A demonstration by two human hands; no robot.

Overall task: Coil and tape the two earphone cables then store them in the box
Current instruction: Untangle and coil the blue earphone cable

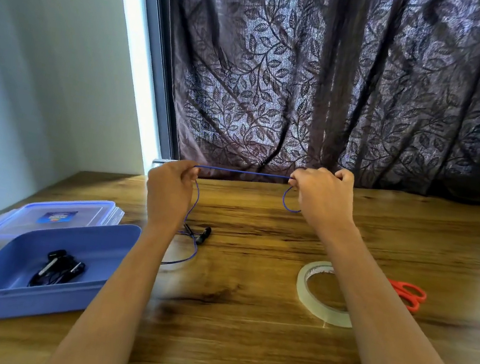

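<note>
A blue earphone cable is stretched level between my two raised hands above the wooden table. My left hand pinches one end of the span; from it the cable hangs down to black earbuds lying on the table. My right hand pinches the other end, with a small loop of cable below its fingers. A black coiled earphone lies inside the open blue box at the left. A roll of clear tape lies on the table under my right forearm.
The box's clear lid with blue clips lies behind the box. Orange-handled scissors rest right of the tape. A dark leaf-patterned curtain hangs behind the wooden table; a wall stands at the left.
</note>
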